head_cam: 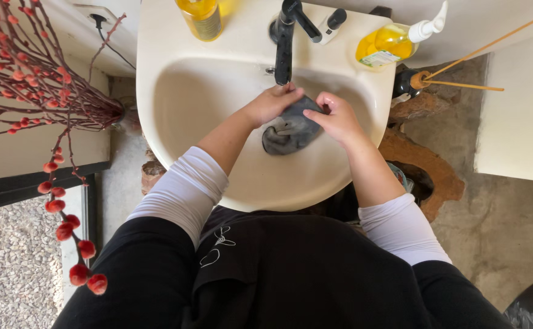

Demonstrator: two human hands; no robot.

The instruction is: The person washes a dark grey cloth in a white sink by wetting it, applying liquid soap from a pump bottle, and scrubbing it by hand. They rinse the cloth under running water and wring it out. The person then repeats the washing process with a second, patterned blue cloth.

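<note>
A dark grey cloth, wet and bunched, hangs inside the cream basin of the sink. My left hand grips its upper left edge just below the black tap. My right hand pinches the cloth's upper right part, fingers closed on the fabric. Both hands hold the cloth between them above the bowl's bottom. My sleeves are pushed up to the elbows.
A yellow soap bottle stands on the sink's back rim, and a pump bottle of yellow liquid on its right. Red berry branches reach in from the left. A dark reed diffuser bottle and rough brown stone sit at the right.
</note>
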